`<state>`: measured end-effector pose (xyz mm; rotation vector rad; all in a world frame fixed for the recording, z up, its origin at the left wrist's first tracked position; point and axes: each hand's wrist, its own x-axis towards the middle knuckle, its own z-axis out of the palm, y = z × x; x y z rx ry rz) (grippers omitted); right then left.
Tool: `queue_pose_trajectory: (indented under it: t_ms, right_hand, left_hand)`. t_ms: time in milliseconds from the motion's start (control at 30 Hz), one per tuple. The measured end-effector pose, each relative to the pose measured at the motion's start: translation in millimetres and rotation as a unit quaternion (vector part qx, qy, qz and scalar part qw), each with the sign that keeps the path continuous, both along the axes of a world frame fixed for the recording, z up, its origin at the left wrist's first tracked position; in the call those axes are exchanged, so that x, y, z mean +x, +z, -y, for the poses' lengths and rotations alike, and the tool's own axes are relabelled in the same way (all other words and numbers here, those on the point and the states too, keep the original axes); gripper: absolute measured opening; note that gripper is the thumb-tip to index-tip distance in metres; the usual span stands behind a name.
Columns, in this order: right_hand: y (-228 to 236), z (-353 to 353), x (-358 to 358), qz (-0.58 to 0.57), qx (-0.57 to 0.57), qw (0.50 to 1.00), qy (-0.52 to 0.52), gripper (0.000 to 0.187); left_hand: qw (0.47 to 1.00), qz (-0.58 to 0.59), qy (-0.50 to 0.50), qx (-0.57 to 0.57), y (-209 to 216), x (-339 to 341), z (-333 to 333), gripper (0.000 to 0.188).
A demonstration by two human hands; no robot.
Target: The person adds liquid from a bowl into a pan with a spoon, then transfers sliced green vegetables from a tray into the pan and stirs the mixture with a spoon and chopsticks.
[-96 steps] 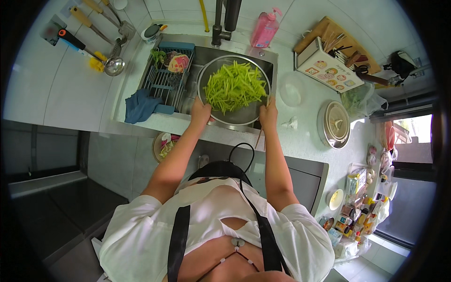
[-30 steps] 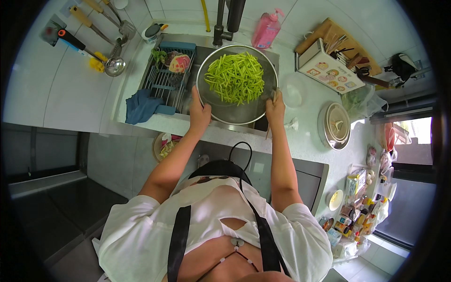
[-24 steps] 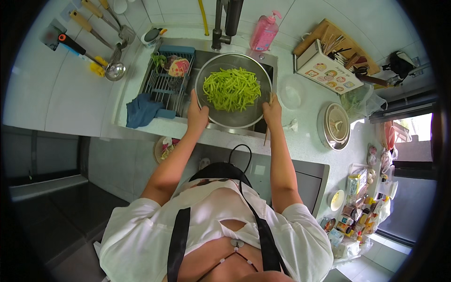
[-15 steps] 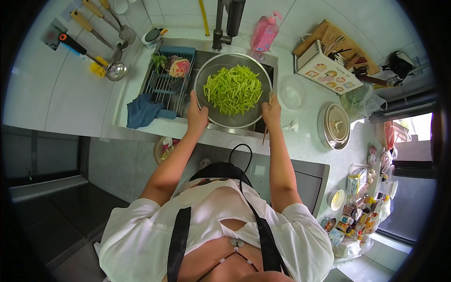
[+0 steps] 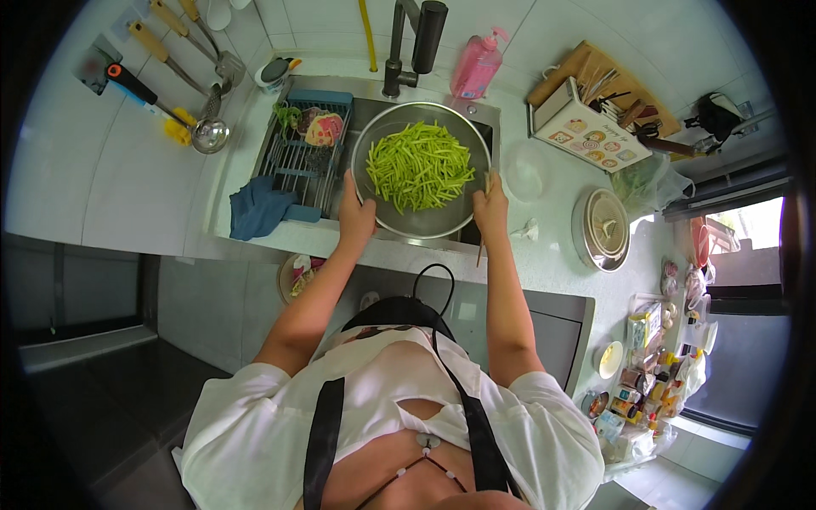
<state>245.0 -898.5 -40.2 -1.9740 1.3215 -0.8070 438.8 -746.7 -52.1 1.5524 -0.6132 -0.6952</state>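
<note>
A wide metal bowl (image 5: 393, 219) holds a heap of pale green cut vegetable strips (image 5: 420, 166), too small to name for sure. Both of my hands carry it level above the sink (image 5: 367, 109). My left hand (image 5: 357, 210) is closed on the rim at the lower left, thumb on the near side. At the right, my right hand (image 5: 490, 208) grips the opposite rim. It also has thin wooden chopsticks (image 5: 481, 250) pressed in it, their ends showing above and below the fist. The fingers under the bowl are hidden.
Behind the bowl rise a dark faucet (image 5: 398, 64) and a pink pump bottle (image 5: 477, 65). A drying rack (image 5: 289, 166) with food on it spans the sink's left, beside a blue cloth (image 5: 255, 206). Rightward are a utensil holder (image 5: 586, 132) and nested strainers (image 5: 605, 223).
The bowl has dropped slightly toward me, with both hands still on its rim. More of the chopsticks shows above my right hand.
</note>
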Motion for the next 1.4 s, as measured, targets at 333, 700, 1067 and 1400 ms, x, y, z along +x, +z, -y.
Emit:
queue_pose_trajectory:
  t_ms: [333, 700, 1067, 1400]
  right_hand:
    - [-12, -12, 4, 0.015, -0.058, 0.998, -0.023, 0.050]
    - [2, -16, 19, -0.012, 0.010, 1.000, -0.009, 0.047]
    - [-1, -19, 23, -0.010, -0.003, 1.000, -0.029, 0.049]
    - [-14, -9, 26, 0.008, -0.029, 1.000, -0.007, 0.050]
  left_hand:
    - [0.999, 0.043, -0.025, -0.018, 16, 9, -7, 0.069]
    - [0.995, -0.004, -0.042, 0.093, 32, 31, -8, 0.068]
    - [0.997, 0.039, -0.024, 0.061, 21, 30, -10, 0.068]
    - [0.996, 0.065, 0.005, 0.068, 11, 29, -4, 0.068]
